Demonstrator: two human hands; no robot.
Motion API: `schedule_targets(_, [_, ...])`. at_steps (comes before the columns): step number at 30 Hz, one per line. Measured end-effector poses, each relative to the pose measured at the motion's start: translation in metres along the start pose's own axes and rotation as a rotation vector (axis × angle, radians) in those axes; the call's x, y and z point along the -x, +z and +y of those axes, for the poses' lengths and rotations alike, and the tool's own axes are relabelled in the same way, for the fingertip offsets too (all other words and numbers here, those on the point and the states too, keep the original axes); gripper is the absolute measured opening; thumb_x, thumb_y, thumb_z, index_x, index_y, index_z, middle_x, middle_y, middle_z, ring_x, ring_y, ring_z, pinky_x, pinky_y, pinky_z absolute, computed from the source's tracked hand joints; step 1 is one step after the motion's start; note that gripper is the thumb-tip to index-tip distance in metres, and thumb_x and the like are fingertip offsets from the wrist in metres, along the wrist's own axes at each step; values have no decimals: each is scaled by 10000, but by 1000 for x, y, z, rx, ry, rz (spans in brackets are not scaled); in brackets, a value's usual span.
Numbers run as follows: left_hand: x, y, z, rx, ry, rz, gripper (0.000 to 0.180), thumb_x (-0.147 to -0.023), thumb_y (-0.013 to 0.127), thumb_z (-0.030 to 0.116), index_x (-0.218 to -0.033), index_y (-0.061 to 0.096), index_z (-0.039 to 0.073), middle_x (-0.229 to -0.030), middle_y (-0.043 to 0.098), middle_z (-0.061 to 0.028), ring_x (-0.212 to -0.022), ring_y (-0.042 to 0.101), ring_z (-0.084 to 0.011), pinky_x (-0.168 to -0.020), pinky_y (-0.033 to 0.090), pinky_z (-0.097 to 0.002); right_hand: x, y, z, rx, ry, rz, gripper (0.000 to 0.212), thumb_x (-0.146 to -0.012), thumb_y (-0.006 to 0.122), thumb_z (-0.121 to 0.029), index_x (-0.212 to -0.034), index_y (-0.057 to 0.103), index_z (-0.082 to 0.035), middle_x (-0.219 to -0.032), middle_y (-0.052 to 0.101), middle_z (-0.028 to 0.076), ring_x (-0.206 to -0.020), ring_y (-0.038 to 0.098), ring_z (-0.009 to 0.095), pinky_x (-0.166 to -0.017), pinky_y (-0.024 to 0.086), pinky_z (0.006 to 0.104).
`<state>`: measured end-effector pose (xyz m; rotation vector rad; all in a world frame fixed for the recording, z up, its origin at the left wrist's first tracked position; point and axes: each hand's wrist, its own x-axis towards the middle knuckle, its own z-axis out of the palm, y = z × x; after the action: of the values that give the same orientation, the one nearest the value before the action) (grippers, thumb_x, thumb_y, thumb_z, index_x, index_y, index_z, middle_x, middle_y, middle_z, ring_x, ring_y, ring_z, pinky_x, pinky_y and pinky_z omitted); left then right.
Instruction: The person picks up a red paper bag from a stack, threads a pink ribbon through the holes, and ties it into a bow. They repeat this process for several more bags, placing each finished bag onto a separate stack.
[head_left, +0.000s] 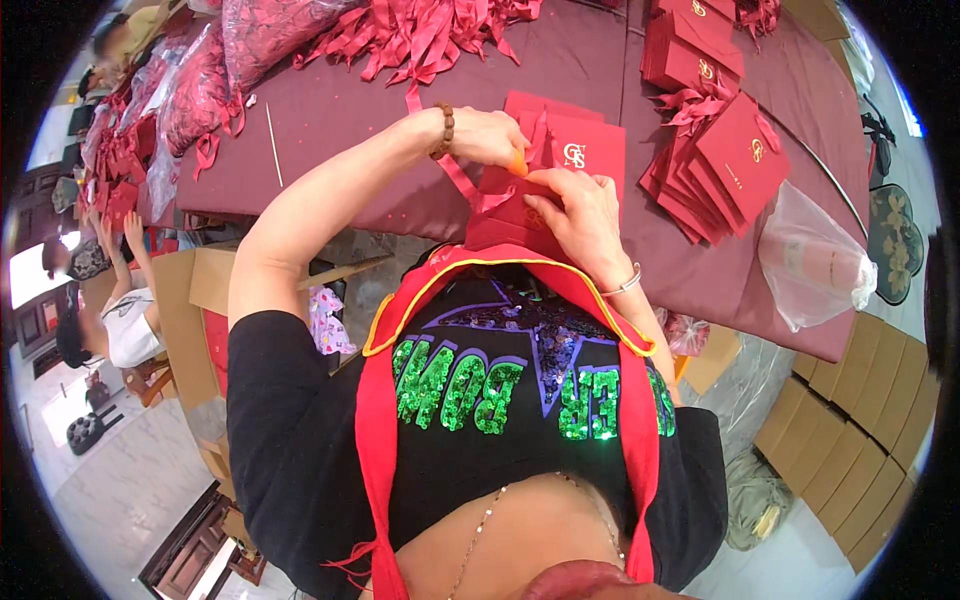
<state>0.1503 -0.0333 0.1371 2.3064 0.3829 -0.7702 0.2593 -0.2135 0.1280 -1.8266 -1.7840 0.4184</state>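
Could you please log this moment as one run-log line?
Left hand: at red bag | Right hand: at same bag, beside left | Fanned red bags: right, on table | Red ribbon pile: beyond hands

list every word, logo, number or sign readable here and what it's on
Wording isn't copied out; here is where it stands.
Front red bag: pale monogram, clear.
Fanned red bags, right: gold monogram, clear; the small line beside it is too small to read.
Stacked red bags, top right: gold monograms, partly cut off.
Black shirt: large green sequin letters, partly covered.
Red apron: small marks, unreadable.
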Motion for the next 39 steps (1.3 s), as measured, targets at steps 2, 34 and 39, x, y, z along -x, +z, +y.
schedule_targets(2, [-1,-3,0,109,-14,-20,272,-789,549,311,-861,679,83,-1286,499,-147,-1238,398,-287,-940,354,-414,1,0,0,-6,-10,22,224,-767,659,-213,-977,627,-142,-834,636,11,-801,583,172,-753,342,325])
schedule_targets(34, [10,92,-27,767,133,691,518,-910,494,255,-1362,286,111,-958,598,-111,-862,585,-194,-754,447,-326,36,-5,55,-458,355,-24,234,-785,685,-98,-975,562,-39,-863,553,-11,-783,515,45,-633,400,182])
schedule_targets(39, [63,77,-53,587,108,373,638,-778,673,186,-1334,365,131,-602,449,15,-545,421,-84,-521,375,-270,34,6,65,-827,479,62,214,-792,683,-108,-942,572,-5,-778,577,-25,-727,510,48,-636,434,201])
